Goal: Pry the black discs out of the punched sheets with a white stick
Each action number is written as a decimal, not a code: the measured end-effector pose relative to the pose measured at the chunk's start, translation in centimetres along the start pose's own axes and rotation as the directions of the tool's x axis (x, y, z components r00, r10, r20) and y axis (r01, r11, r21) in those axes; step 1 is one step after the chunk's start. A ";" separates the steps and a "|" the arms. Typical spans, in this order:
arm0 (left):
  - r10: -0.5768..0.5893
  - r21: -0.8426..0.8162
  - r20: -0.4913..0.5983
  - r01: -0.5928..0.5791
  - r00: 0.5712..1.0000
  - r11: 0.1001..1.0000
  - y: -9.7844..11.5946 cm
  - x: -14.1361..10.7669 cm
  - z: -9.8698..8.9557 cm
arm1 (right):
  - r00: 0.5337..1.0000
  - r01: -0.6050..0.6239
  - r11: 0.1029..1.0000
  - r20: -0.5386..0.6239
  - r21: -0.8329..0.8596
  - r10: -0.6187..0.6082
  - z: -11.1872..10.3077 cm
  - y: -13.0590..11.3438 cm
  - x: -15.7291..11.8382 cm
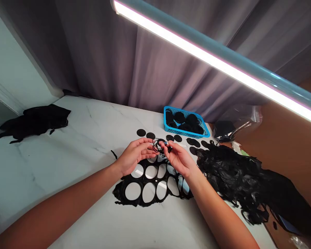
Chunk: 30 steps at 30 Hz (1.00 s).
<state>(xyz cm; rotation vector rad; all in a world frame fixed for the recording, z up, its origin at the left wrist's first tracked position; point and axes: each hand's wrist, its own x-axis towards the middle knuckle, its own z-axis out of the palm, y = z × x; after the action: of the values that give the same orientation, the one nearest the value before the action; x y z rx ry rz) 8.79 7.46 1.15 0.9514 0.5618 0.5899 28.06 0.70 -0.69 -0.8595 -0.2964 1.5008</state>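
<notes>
Thin black loops of cut material [157, 147] hang between my two hands, above a black sheet full of round holes [145, 181]. My left hand [138, 154] is on the left side of the loops, its fingers slightly bent against them. From the other side, my right hand [180, 157] pinches with thumb and fingertips. A small blue-tipped thing [166, 143] shows at those fingertips; its kind is too small to make out. Several black discs [141, 132] lie on the white table beyond my hands.
A blue plastic basket [186, 133] of black discs stands at the back. To the right lies a heap of black scraps [230, 173], with a clear plastic bag [238, 121] behind it. Black cloth [38, 121] lies far left. A lit tube lamp [209, 62] crosses overhead.
</notes>
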 end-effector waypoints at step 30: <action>0.038 0.247 0.096 -0.061 0.995 0.967 -0.3 -0.8 0.0 | 0.970 0.022 0.966 0.239 -0.259 0.042 0.8 0.3 -2.9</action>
<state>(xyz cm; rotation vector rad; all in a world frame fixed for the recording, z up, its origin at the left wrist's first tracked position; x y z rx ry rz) 8.25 6.78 0.99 1.2277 0.5401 0.5255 26.97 -1.85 0.65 -0.8832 -0.6835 1.6008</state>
